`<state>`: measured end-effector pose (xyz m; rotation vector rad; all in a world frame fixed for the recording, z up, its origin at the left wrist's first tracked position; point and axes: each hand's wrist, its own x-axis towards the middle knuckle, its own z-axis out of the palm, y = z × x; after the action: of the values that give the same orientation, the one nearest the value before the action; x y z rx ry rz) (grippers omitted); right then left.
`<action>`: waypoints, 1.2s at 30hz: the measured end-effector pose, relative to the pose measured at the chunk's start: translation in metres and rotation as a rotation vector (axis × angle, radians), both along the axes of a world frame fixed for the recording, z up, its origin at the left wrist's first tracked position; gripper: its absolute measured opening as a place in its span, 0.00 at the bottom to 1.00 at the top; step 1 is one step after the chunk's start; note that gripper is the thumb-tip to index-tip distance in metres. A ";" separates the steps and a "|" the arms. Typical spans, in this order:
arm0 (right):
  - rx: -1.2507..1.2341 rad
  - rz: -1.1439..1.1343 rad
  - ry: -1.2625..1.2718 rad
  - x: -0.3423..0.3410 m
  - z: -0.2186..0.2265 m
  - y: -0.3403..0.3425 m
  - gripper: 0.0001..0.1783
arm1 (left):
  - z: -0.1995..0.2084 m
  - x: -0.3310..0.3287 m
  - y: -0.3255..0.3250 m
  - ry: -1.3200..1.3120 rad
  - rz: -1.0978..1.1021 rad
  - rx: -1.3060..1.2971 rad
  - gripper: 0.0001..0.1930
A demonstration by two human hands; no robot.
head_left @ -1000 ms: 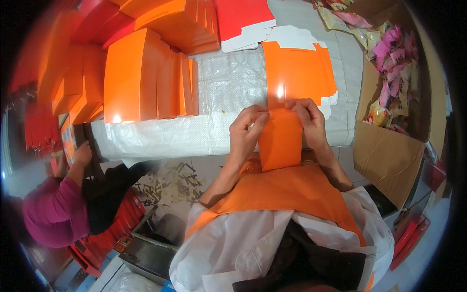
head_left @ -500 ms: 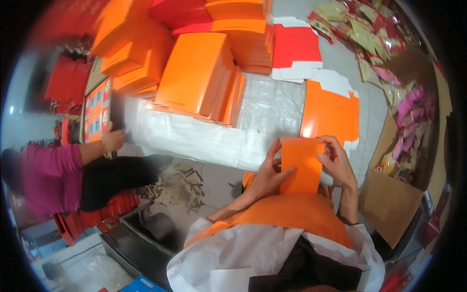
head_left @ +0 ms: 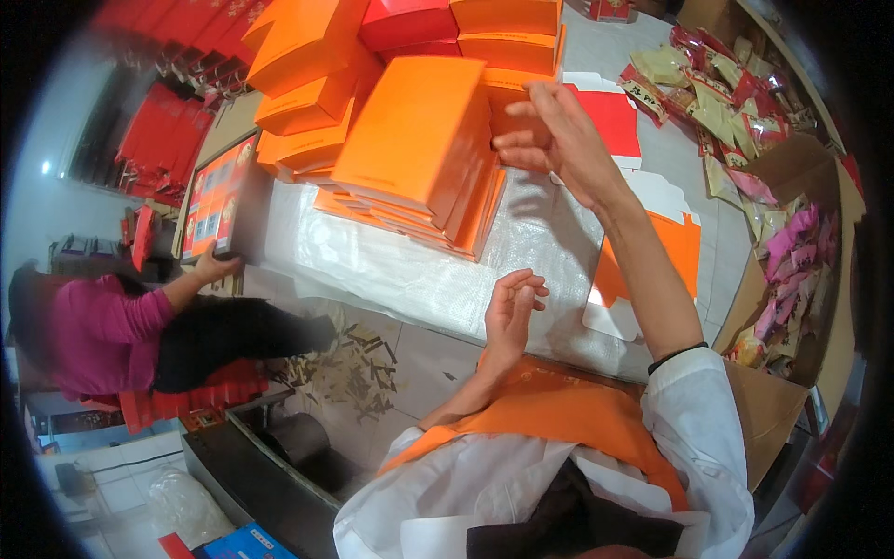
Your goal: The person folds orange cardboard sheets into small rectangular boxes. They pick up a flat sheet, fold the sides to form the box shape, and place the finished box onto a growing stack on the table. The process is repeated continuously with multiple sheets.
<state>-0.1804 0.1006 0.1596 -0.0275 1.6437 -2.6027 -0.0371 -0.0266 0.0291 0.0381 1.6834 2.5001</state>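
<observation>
My right hand (head_left: 559, 140) is raised over the white woven sheet (head_left: 372, 270), fingers spread and empty, right beside the leaning stack of flat orange boxes (head_left: 419, 140). Lower down, my left hand (head_left: 512, 312) hovers at the sheet's near edge, fingers apart and holding nothing. A flat orange box blank (head_left: 666, 265) lies on the sheet, partly hidden behind my right forearm. An orange sheet (head_left: 559, 415) lies across my lap.
Red boxes (head_left: 410, 19) and a red blank (head_left: 616, 116) lie behind the orange stack. Snack packets (head_left: 717, 93) and cardboard cartons (head_left: 801, 186) fill the right. At left a person in pink (head_left: 93, 326) holds a printed box (head_left: 219, 200). Paper scraps (head_left: 345, 373) litter the floor.
Both hands held a folded orange piece before; now both are empty. My right hand has gone up to the orange stack, and my left hand has dropped and opened. The view has swung left.
</observation>
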 end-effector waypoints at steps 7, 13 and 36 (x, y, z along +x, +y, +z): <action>0.452 -0.431 0.037 0.094 -0.097 0.080 0.20 | -0.018 -0.017 0.014 -0.062 -0.048 -0.264 0.17; 1.715 -0.408 0.038 0.165 -0.167 0.119 0.31 | -0.043 -0.045 0.079 0.391 -0.301 -0.891 0.24; -0.120 -0.348 -0.302 0.215 -0.133 0.113 0.16 | 0.033 -0.043 0.116 -0.228 -0.128 0.137 0.24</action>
<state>0.0342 0.2134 0.0263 0.6683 1.4959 -2.7634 -0.0806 0.0893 0.0625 -0.1174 1.3765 2.4168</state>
